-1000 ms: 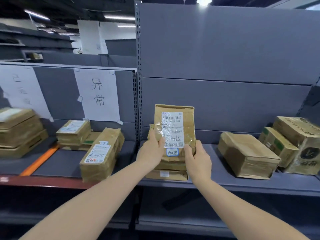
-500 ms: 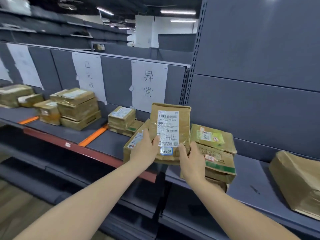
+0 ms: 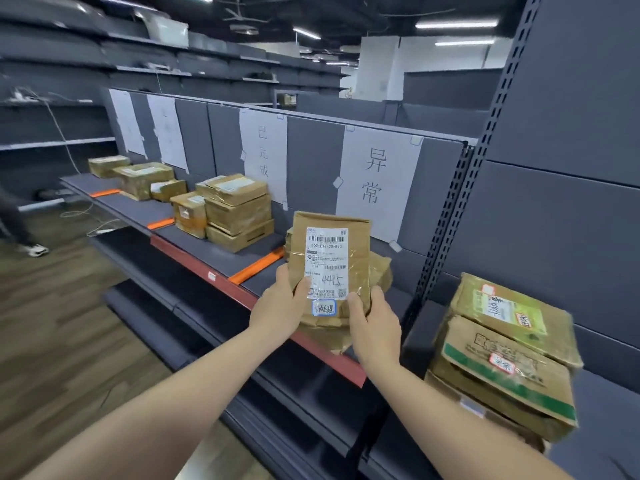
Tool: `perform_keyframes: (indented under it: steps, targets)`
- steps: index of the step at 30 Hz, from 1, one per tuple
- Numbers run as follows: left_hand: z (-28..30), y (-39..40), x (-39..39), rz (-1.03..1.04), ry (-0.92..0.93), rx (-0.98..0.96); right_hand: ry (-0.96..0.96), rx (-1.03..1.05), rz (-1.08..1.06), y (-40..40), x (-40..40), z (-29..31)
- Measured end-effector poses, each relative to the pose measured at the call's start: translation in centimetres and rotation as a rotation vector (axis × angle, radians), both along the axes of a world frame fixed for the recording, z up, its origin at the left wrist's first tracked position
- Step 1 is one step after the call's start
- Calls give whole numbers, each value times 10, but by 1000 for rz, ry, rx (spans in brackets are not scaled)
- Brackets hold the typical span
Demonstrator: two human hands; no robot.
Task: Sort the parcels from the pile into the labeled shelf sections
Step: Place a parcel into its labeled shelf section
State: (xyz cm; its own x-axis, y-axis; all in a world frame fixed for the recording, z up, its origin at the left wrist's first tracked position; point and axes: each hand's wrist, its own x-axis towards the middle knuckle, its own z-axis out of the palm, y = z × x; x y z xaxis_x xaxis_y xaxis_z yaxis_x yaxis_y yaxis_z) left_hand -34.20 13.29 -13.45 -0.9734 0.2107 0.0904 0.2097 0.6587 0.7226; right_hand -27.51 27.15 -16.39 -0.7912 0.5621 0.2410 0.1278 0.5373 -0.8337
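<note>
Grey steel shelf (image 3: 221,258); left hand (image 3: 280,308) and right hand (image 3: 375,327) pinch crinkled brown parcel (image 3: 329,258).

Parcel (image 3: 329,258) before, perhaps touching, shelf's (image 3: 221,258) parcels (image 3: 379,271).

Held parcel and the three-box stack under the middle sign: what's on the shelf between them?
Head view: only an orange divider strip between the held parcel and the stack; otherwise bare shelf.
</note>
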Motion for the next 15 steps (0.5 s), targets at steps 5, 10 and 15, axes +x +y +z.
perform_keyframes:
  steps: [5,10,15]
  targets:
    - [-6,-29,-31,0,-4,37,-11,-19,21,-28,-30,0]
    - [-12,-73,-78,5,-28,43,-14,-22,1,-71,-74,-4]
    - [-17,-129,-133,-24,-41,11,-18,-13,-13,-128,-120,-6]
